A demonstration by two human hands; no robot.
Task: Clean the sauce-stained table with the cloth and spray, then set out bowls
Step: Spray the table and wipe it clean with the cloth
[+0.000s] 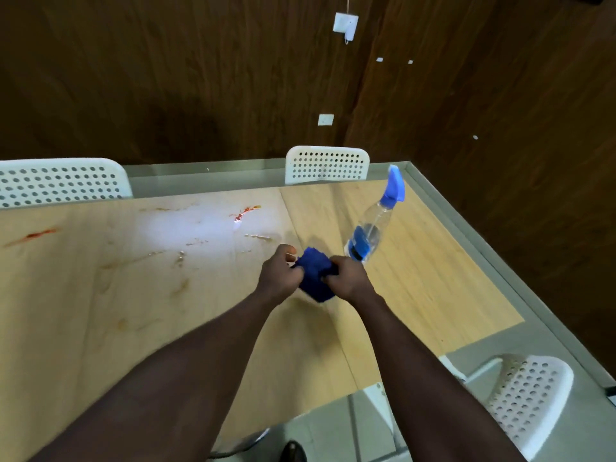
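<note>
Gripping cloth [315, 275] | bunched between fingers of left hand [279, 273] and right hand [346, 276]

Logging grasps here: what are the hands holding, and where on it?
Both hands grip the blue cloth: left hand its left side, right hand its right side.

Dark wood panelling [166, 78] covers the wall ahead of me, with a white socket plate [345, 23] high up and a smaller plate [325, 119] below it. A white perforated chair [60, 183] stands far left, a second chair [327, 165] straight across, and a third chair [530, 395] at my near right on the grey floor [533, 335].
</note>
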